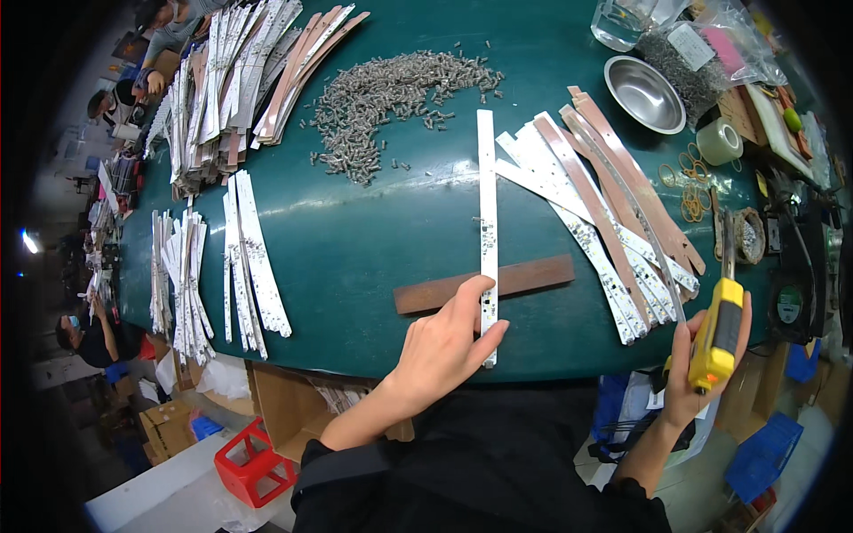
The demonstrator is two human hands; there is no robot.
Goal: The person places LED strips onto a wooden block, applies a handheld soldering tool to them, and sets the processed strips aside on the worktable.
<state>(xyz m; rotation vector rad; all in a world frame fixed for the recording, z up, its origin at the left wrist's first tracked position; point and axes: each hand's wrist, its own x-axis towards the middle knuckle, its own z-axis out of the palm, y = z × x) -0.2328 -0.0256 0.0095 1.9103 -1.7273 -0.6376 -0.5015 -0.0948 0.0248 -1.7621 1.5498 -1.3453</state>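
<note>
My left hand [447,345] grips the lower part of a long, narrow white circuit board strip [488,195] between thumb and fingers. Small dark components dot the strip's lower half. Under it, a dark brown wooden bar [435,292] lies crosswise on the table. My right hand [689,377] is closed around a yellow-and-black hand tool [718,336] whose metal shaft points away from me. The right fingertips are close to the near end of a fanned pile of white strips [569,209] and copper-brown strips [622,164]; whether they touch is unclear.
Small metal parts [355,115] are heaped at the far middle of the green table [355,231]. More strip stacks [253,258] lie left. A steel bowl [644,93], a tape roll [719,142] and rubber bands [693,195] sit right. A red stool [255,466] stands lower left.
</note>
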